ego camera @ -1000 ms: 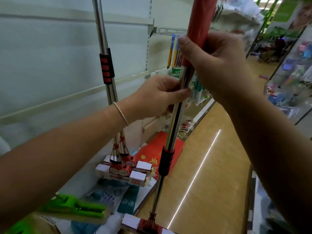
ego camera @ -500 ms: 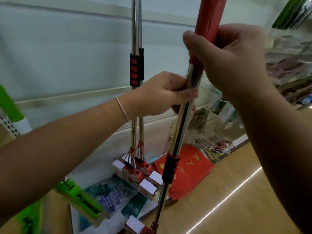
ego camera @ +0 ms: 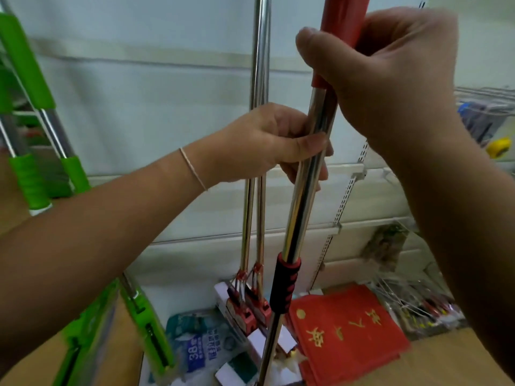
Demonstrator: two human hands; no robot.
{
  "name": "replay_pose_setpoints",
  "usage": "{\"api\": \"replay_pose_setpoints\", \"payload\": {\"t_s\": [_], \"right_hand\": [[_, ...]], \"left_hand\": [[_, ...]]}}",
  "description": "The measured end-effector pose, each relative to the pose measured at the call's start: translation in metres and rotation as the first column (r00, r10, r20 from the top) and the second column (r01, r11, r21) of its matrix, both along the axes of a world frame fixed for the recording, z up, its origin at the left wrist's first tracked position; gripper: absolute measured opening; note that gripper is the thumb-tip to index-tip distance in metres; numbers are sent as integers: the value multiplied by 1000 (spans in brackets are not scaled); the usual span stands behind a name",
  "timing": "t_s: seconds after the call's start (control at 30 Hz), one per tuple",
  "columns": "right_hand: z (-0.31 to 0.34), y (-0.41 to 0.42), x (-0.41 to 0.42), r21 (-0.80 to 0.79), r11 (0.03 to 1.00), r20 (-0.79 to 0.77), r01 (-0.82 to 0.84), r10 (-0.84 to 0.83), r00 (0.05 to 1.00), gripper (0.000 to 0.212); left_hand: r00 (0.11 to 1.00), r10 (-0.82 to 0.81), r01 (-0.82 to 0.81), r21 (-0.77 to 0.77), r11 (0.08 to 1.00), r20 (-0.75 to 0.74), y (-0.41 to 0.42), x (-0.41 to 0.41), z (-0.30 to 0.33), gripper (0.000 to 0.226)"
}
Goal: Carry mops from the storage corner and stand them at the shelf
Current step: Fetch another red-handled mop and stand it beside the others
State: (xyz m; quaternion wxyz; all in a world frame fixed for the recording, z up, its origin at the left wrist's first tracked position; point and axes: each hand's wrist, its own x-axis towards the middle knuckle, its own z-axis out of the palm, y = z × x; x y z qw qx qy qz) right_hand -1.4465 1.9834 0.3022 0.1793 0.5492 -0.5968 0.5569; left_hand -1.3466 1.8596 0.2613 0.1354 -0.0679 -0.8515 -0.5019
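Two bare forearms are seen reaching in from the lower corners, with no sleeve shown on either as far as the frame's edge. The left hand (ego camera: 267, 143) is shown uncovered, with no glove and no ring to be made out. A thin, pale band (ego camera: 192, 168) is worn round the left wrist, cord-like and plain, laid slantwise across it. The right hand (ego camera: 390, 76) is likewise ungloved, and its wrist is left bare. Short nails are shown on both thumbs.
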Motion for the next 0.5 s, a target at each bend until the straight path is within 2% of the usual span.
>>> {"api": "replay_pose_setpoints", "payload": {"t_s": [0.2, 0.5], "right_hand": [[15, -21, -5, -14, 1000, 25, -10, 11, 1000, 26], [26, -44, -4, -43, 999, 88, -11, 15, 996, 30]], "left_hand": [[997, 67, -66, -32, 997, 29, -16, -2, 16, 28], [988, 137, -134, -37, 990, 74, -34, -2, 32, 26]]}}
